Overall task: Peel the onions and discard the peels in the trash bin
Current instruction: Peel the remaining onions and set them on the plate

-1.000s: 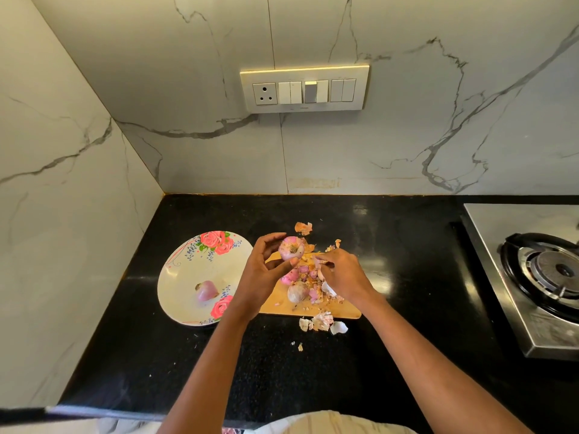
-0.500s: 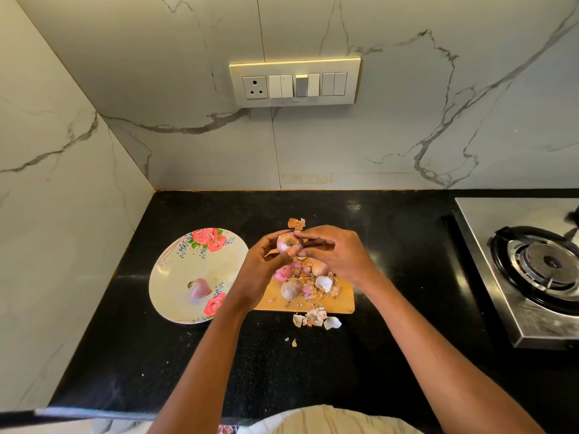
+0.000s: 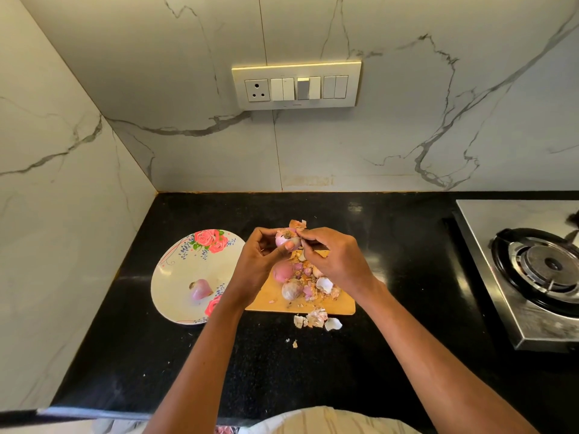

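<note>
Fingers of the left hand [image 3: 262, 261] curled round a small pink onion [image 3: 286, 237], thumb tip pressed against its lower side, held up above the far end of the light wooden chopping board [image 3: 341, 306]. Fingertips of the right hand [image 3: 336, 261] drawn together in a pinch at the right side of that same onion, on its skin — whether a strip of peel is already lifted cannot be told. Both hands meeting over the board, forearms reaching in from the near edge of the black speckled stone counter [image 3: 391, 245].

On the board beneath the hands: a pink unpeeled onion [image 3: 282, 272] and just beside it a paler, greyish onion [image 3: 292, 289], amid a scatter of pink and papery-white onion peels [image 3: 324, 285]. More pale peel scraps [image 3: 316, 319] on the counter, just off the board's near edge, and one orange-tinted peel [image 3: 297, 223] on the counter beyond the hands.

Left of the board, touching or nearly touching it, a round white plate printed with red roses [image 3: 178, 277] — on it a single peeled pink onion [image 3: 200, 289], lying near the plate's middle.

At the right edge, well apart from the board, a stainless-steel gas stove with a black burner ring [image 3: 539, 270]. On the white marble-veined wall behind, a cream switch panel with a socket [image 3: 296, 86].
</note>
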Available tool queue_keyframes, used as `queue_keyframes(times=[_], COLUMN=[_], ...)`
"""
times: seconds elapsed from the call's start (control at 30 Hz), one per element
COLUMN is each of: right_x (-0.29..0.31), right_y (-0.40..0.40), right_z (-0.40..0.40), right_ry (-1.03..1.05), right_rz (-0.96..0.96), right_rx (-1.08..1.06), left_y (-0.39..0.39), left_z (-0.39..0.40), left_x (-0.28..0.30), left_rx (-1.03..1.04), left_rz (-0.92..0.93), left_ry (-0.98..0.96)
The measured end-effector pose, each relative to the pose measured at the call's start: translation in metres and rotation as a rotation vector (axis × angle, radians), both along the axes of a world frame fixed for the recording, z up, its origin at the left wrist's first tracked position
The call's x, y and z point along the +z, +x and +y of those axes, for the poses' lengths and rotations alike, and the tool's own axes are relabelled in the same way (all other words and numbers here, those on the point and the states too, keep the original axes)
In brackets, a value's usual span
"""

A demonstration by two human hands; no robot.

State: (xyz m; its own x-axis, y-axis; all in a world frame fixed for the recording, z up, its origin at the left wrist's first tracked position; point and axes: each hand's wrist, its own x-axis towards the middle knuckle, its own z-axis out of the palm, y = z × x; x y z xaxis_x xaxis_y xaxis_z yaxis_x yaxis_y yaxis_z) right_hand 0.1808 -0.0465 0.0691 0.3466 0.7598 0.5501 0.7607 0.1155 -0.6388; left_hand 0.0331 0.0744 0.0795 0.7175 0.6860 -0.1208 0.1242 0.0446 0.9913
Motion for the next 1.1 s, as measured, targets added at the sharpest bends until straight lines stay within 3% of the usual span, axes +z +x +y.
queue_keyframes(times=[0.63, 0.93, 1.1], right_x=[0.001, 0.010, 0.007], right_y=[0.002, -0.003, -0.005], right_z=[-0.006, 0.003, 0.005], right_ry=[-0.005, -0.060, -0.048], right_rz=[0.017, 0.236, 0.145], right_rx=[-0.206, -0.039, -0.061], left_y=[0.005, 0.004, 0.010], left_z=[-0.004, -0.007, -0.009], left_x=[0.004, 0.008, 0.011], left_rx=[-0.100, -0.030, 0.007], left_rz=[-0.038, -0.141, -0.048], left_ry=[-0.024, -0.211, -0.037])
